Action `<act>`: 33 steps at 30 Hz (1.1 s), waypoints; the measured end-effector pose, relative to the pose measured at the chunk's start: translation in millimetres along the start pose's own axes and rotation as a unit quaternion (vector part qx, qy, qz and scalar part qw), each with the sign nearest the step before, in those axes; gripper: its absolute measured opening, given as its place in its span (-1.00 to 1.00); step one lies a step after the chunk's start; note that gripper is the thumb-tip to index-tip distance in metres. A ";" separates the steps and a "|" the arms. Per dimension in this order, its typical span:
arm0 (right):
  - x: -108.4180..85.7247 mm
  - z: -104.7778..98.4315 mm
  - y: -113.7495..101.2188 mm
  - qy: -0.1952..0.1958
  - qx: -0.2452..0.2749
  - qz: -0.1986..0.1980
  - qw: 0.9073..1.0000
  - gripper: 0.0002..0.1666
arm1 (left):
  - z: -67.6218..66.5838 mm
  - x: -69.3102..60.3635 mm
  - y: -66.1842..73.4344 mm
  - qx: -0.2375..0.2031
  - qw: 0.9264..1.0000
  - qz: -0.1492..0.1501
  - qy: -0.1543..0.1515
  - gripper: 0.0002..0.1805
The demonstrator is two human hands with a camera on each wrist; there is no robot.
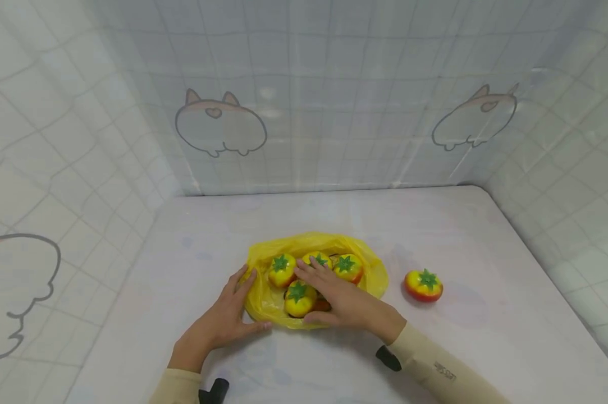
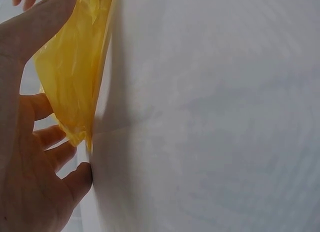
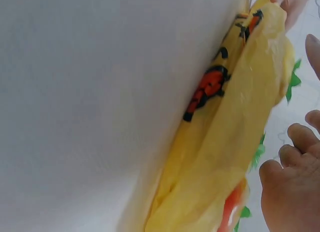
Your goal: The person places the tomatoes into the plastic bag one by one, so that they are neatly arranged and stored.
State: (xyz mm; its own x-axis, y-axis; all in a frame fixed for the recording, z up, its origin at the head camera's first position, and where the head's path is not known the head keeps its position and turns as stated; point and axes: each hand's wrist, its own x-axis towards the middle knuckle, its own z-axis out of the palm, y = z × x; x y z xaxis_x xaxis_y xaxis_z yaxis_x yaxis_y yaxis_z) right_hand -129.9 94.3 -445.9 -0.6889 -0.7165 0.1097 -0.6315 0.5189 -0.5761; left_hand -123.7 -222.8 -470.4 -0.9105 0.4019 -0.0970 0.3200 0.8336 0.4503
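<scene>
A yellow plastic bag (image 1: 314,241) lies spread on the table with its mouth open upward. Inside are several yellow-and-red tomato-like fruits with green star-shaped tops, among them a front fruit (image 1: 298,300), a left fruit (image 1: 282,269) and a right fruit (image 1: 348,268). My left hand (image 1: 225,317) is at the bag's left edge, thumb and fingers spread around it, fingertips touching the plastic. My right hand (image 1: 341,294) reaches over the bag above the fruits, fingers extended and apart. It partly hides the fruits beneath; whether it touches one, I cannot tell.
Another tomato-like fruit (image 1: 423,286) sits alone on the white table (image 1: 485,235) to the right of the bag. Behind and at both sides stand tiled-pattern walls (image 1: 304,112) with cartoon drawings. A black-and-red print (image 3: 210,87) shows on the bag's side.
</scene>
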 end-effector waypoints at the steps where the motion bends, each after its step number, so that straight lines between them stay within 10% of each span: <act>1: -0.5 -1.1 0.7 0.003 0.003 0.001 1.000 0.09 | -0.1 0.2 0.1 0.001 1.000 -0.001 -0.002 0.35; 33: -10.9 -26.5 9.1 0.076 -0.024 -0.020 0.997 0.05 | -1.0 -1.7 2.5 -0.006 1.000 -0.017 -0.016 0.34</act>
State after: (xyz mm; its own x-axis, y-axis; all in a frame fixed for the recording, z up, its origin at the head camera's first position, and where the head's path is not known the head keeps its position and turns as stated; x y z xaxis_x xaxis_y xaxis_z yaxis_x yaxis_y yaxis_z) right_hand -137.6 119.2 -430.8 -0.7065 -0.6602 0.2548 -0.6733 0.5161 -0.5294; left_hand -121.7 -221.8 -468.2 -0.9115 0.3864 -0.1411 0.2862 0.8421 0.4571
